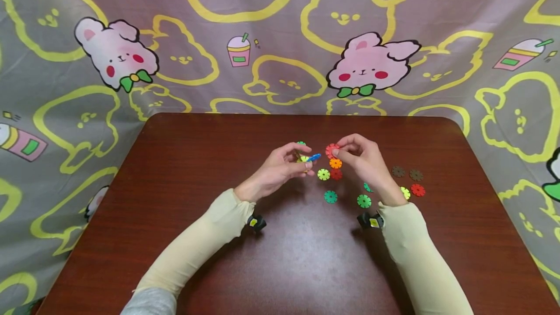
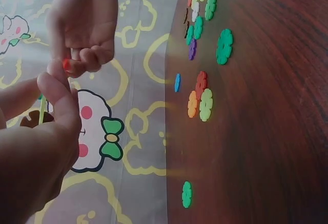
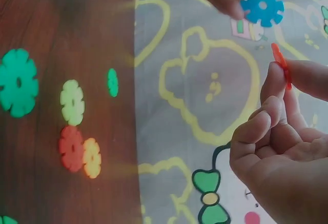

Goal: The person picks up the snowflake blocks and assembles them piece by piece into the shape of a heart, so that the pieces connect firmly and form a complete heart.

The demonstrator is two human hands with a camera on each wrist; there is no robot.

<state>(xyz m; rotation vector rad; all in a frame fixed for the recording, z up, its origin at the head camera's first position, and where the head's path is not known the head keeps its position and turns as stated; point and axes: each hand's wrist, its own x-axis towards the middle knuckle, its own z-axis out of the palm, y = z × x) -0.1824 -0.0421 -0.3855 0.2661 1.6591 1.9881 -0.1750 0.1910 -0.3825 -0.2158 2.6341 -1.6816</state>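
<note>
My right hand [image 1: 363,154] pinches a red notched snowflake disc [image 1: 331,150] between thumb and index finger. In the right wrist view this disc is turned nearly edge-on. To its left, my left hand [image 1: 280,166] grips a few joined snowflake discs. Among them are a blue disc [image 3: 253,9], its flat face toward the right wrist camera, and a yellow disc [image 1: 305,159]. A brown disc [image 2: 29,123] also shows beside the left fingers in the left wrist view. The red disc is held apart from the blue one, both above the table. Fingers partly hide the joined pieces.
On the brown table [image 1: 210,159] below lie an orange disc [image 1: 335,163], a lime disc [image 1: 323,174], a dark red disc [image 1: 336,175] and a teal disc [image 1: 330,193]. More discs, including another red one [image 1: 418,190], lie around the right forearm. Patterned cloth hangs behind.
</note>
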